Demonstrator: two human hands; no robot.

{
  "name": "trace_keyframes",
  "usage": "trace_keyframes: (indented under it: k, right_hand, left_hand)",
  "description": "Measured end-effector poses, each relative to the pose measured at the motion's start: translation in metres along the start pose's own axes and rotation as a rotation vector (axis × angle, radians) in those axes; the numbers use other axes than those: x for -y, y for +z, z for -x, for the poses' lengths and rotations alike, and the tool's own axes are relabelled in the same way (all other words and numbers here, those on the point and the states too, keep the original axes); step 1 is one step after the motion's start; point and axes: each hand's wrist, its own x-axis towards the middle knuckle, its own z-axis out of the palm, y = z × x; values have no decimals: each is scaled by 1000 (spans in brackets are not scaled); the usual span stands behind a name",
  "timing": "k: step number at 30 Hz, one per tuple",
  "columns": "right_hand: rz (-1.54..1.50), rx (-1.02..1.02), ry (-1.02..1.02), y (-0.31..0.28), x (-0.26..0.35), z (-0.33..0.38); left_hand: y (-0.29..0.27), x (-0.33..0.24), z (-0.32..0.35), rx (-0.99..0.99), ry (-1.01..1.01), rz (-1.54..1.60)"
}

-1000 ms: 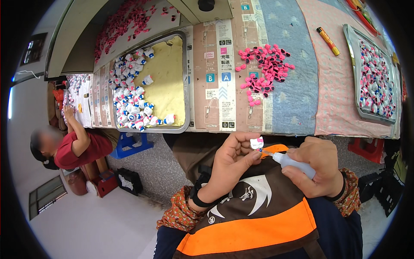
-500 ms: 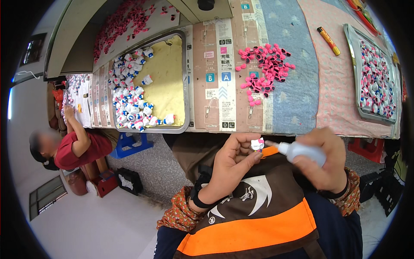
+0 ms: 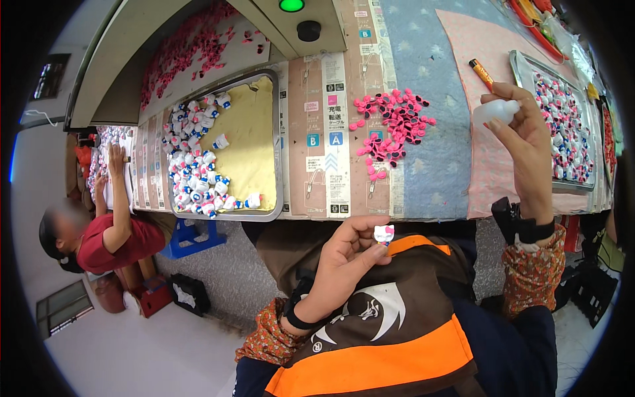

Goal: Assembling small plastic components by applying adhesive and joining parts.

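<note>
My left hand [image 3: 338, 263] pinches a small white cat-shaped figurine [image 3: 383, 233] with a pink spot on its head, just off the table's front edge. Out to the right, my right hand [image 3: 531, 142] grips a whitish squeeze bottle [image 3: 493, 114] over the pink cloth, beside the right-hand tray. The bottle lies tilted in my fingers; its nozzle tip cannot be made out. Ahead of my left hand is a loose pile of small pink pieces with dark patches [image 3: 397, 122]. White and blue figurines [image 3: 198, 182] crowd the left side of a metal tray [image 3: 279, 165].
The right-hand metal tray [image 3: 574, 186] holds many pink, white and blue figurines. An orange tube [image 3: 481, 74] lies near my right hand. A grey cabinet-like housing [image 3: 324, 20] overhangs more pink pieces. At the far left, a co-worker in red [image 3: 116, 235] sits by the table.
My right hand has carried the squeeze bottle from beside the figurine out to the right, over the table. My left hand keeps hold of the figurine. The view has shifted slightly.
</note>
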Motion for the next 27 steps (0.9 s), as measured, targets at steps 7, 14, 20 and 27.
trace_keyframes:
  k: [7, 14, 20, 27]
  right_hand:
    - [245, 6, 36, -1, -21, -2]
    - [523, -280, -421, 24, 10, 36]
    - [721, 183, -460, 78, 5, 14]
    - [835, 240, -396, 92, -3, 12]
  left_hand:
    - [-5, 0, 1, -1, 15, 62]
    - [-10, -3, -1, -24, 16, 85]
    - [-6, -5, -4, 17, 51, 78]
    - [-9, -3, -1, 3, 45, 85]
